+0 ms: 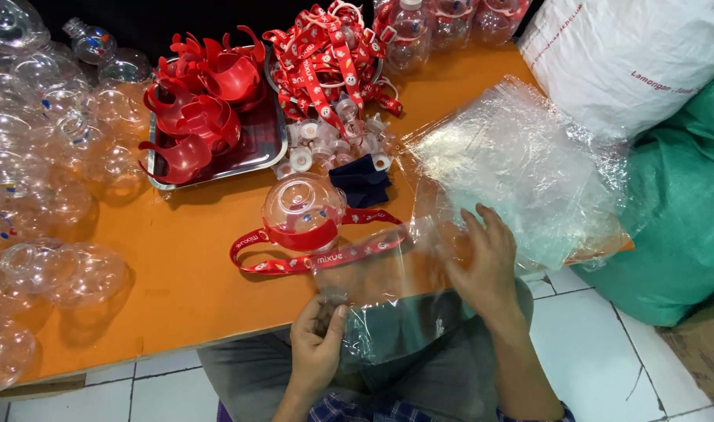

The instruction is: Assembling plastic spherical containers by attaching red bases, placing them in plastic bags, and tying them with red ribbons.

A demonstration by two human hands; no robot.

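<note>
Head view: I see bagging in hand.
Left hand (pixel 316 344): pinches the near mouth of the clear plastic bag (pixel 388 301).
Right hand (pixel 486 262): fingers spread, flat on the bag.
Clear round bottle with red strap (pixel 304 211): just beyond the bag on the orange table (pixel 177 273).
Next move: I judge the mouth must be opened.

Looks like a small packing workshop. Orange worktop (pixel 185 258) piled with clear plastic globes (pixel 52 156), red straps (pixel 326 55), bulk sacks (pixel 630 62).

Thin glossy clear plastic bag (pixel 388 301), shiny metal tray (pixel 255 148), smooth matt orange tabletop (pixel 185 266), glossy transparent plastic globes (pixel 68 273)
</note>
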